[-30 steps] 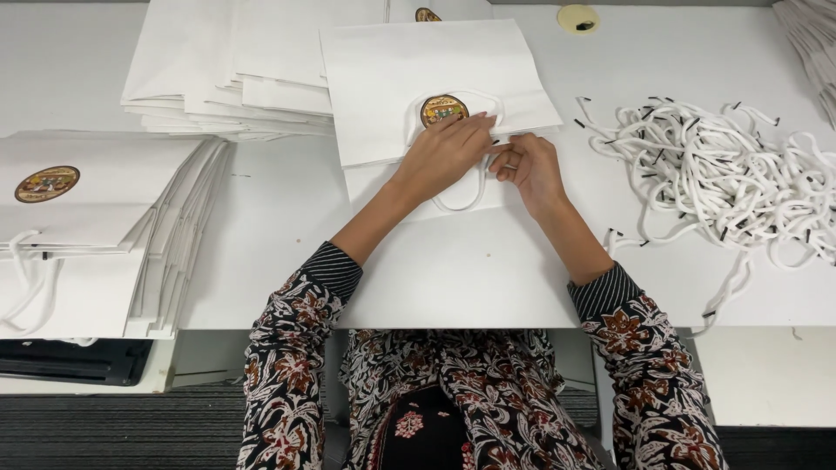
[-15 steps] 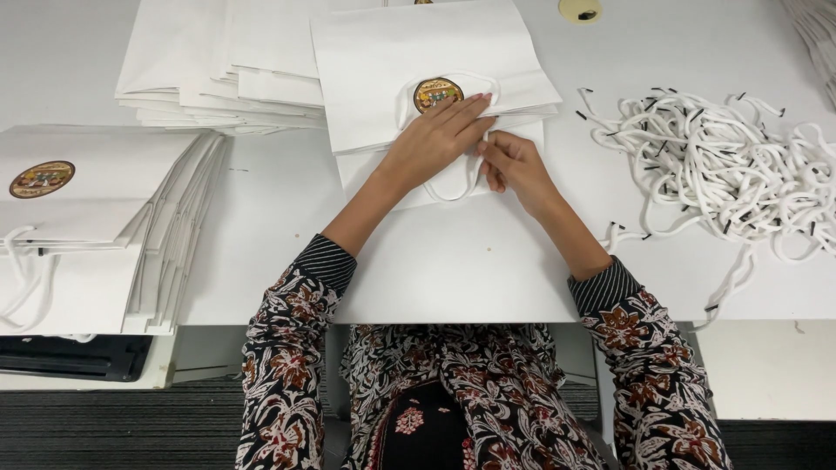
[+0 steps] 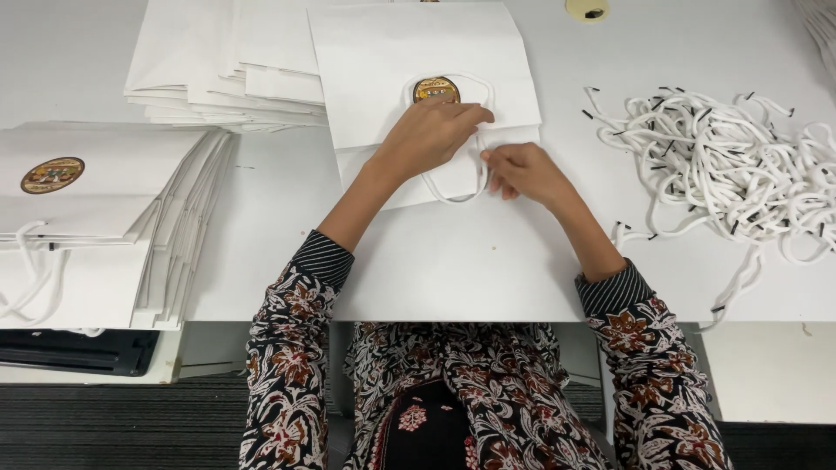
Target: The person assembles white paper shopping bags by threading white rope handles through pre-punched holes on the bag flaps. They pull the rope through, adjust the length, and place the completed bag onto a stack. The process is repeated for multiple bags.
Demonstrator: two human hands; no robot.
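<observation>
**Fingers pinching a cord handle on a white paper bag**

Fingers [image 3: 493, 162] of the right hand [image 3: 522, 171] are pressing together, pinching a white cord handle [image 3: 453, 197] where it is meeting the edge of a flat white paper bag [image 3: 383, 52]. The left hand [image 3: 431, 135] is lying palm-down on the bag, its fingers [image 3: 470, 113] curling loosely and resting on the paper just below a round gold-and-brown sticker [image 3: 436, 89].

The bag is lying flat at the middle top of the white surface [image 3: 470, 278], its bottom fold turned toward the person, showing as a crisp crease across the lower part. The paper is looking smooth and matte. One cord loop is arching around the sticker; the other is hanging in a soft U shape below the hands.

Just to the left of the bag, a pile of plain white bags [image 3: 218, 61] is sitting fanned, folded edges stepping over one another. Further left, at the surface's edge, a stack of finished bags [image 3: 96, 226] is lying with the same round sticker on top and cord loops trailing off the side.

To the right, well apart from the hands, a heap of white cords [image 3: 723, 165] is lying tangled, each rope-like piece ending in a short dark tip. A small yellowish tape roll [image 3: 586, 9] is sitting near the top edge. Floral sleeves with striped cuffs are covering both forearms.
</observation>
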